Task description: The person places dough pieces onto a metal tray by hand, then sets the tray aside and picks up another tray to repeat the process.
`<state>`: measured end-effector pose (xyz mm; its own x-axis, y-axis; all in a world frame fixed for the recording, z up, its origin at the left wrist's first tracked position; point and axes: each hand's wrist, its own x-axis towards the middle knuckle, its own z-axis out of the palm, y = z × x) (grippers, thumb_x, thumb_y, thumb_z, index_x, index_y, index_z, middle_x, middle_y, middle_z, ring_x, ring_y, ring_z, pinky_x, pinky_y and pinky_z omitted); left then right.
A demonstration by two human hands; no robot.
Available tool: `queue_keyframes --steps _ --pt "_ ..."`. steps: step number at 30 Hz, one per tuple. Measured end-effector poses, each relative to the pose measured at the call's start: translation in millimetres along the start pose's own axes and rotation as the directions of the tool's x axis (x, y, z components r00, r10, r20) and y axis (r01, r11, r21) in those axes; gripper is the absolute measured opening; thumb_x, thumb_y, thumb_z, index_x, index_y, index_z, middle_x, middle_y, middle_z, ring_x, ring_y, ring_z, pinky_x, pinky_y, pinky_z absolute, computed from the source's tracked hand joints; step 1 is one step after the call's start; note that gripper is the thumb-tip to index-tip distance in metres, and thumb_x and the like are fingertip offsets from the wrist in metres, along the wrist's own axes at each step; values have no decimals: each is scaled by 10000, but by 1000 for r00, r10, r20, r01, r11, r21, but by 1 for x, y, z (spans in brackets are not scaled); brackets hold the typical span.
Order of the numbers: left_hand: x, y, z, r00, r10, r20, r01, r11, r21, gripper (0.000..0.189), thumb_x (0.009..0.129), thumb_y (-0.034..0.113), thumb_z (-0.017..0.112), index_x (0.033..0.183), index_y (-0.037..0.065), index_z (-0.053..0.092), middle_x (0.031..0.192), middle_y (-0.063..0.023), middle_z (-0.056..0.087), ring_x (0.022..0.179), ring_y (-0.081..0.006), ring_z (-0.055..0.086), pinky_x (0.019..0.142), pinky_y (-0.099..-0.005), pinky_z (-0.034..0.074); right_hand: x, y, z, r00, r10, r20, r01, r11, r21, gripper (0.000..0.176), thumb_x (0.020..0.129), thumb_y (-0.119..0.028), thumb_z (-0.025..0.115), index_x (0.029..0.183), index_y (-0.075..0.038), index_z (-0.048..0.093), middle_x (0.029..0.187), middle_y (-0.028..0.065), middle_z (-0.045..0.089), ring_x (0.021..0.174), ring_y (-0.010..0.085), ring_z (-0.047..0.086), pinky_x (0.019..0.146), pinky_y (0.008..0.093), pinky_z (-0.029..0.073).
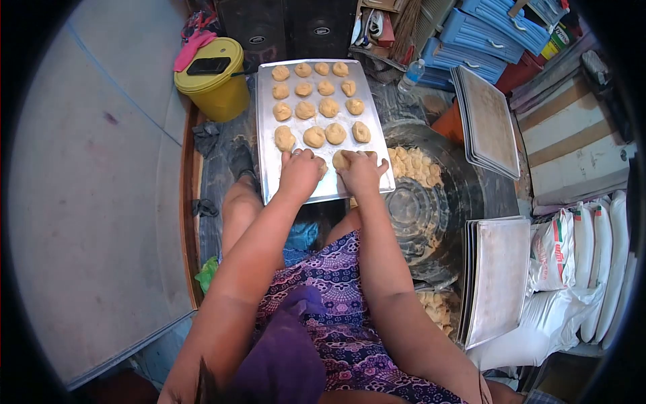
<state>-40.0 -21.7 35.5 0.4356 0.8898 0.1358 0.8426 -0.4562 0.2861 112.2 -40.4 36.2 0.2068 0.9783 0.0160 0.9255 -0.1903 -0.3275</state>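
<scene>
Dough balls (314,137) sit in rows on the metal baking tray (269,182). At its near edge, the left hand (301,174) presses down with fingers bunched together, and the right hand (361,174) pinches a dough piece (340,160). A metal basin (437,222) is just to the right, a yellow bucket (215,94) beyond.

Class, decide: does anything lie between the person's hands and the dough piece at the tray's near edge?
Nothing visible does. The right hand touches the dough piece on the tray, and the left hand rests close beside it.

hands (301,174) (360,172) on dough, baking tray (266,145)
</scene>
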Motion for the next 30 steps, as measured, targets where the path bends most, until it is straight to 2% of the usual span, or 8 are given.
queue_keyframes --steps 9,11,13,15,17,25,27,30 --pt "2 1 4 999 4 32 -6 999 45 217 729 148 617 931 176 691 924 -35 604 953 -223 547 865 -412 333 -4 0 -10 999 13 39 -15 999 50 363 712 -290 696 1066 -218 658 1038 45 629 1113 227 455 1014 580 171" --pt "1 0 6 1000 0 22 -1 999 37 220 728 142 614 932 172 691 926 -35 604 952 -224 547 863 -413 334 -4 11 -15 988 57 -145 -35 988 149 349 721 -254 673 1059 -171 654 1092 85 595 1091 254 485 1010 511 259" --pt "0 0 10 990 45 -133 -45 999 5 110 750 155 578 782 149 683 816 -61 586 869 -228 560 852 -404 334 4 26 -14 988 110 -112 -84 973 213 347 723 -229 659 1061 -150 647 1106 99 581 1071 270 502 985 464 314" --pt "0 0 10 991 41 -129 -41 999 6 110 749 151 582 792 138 682 827 -63 586 883 -230 555 856 -406 332 5 36 -14 984 142 -110 -109 959 263 355 715 -191 643 1060 -110 634 1117 141 564 1046 305 529 904 373 431" --pt "0 2 5 991 37 -126 -37 999 6 112 747 146 586 803 128 681 839 -64 587 897 -231 549 859 -408 331 4 43 -13 983 167 -81 -139 951 275 360 707 -189 645 1055 -96 632 1108 154 565 1038 308 537 897 379 437" --pt "6 12 19 976 214 -43 -215 976 -18 356 802 206 589 1148 125 580 1214 -82 539 1158 -260 470 967 -453 280 11 51 -7 972 231 -34 -190 868 458 328 677 -118 651 992 -28 640 943 188 624 861 323 618 794 375 489" --pt "5 18 20 973 227 -43 -228 974 -2 364 807 200 586 1163 128 573 1235 -88 532 1181 -255 460 991 -461 261 14 52 -6 970 215 -112 -137 867 479 319 670 -72 642 985 -21 646 895 187 645 835 311 634 764 365 496" --pt "5 21 24 974 228 -9 -228 974 7 383 818 198 581 1196 141 558 1271 -90 517 1229 -249 430 1028 -481 226 16 52 -6 970 242 -33 -196 852 486 342 665 -56 644 1005 -22 649 913 193 650 842 301 641 763 368 497"
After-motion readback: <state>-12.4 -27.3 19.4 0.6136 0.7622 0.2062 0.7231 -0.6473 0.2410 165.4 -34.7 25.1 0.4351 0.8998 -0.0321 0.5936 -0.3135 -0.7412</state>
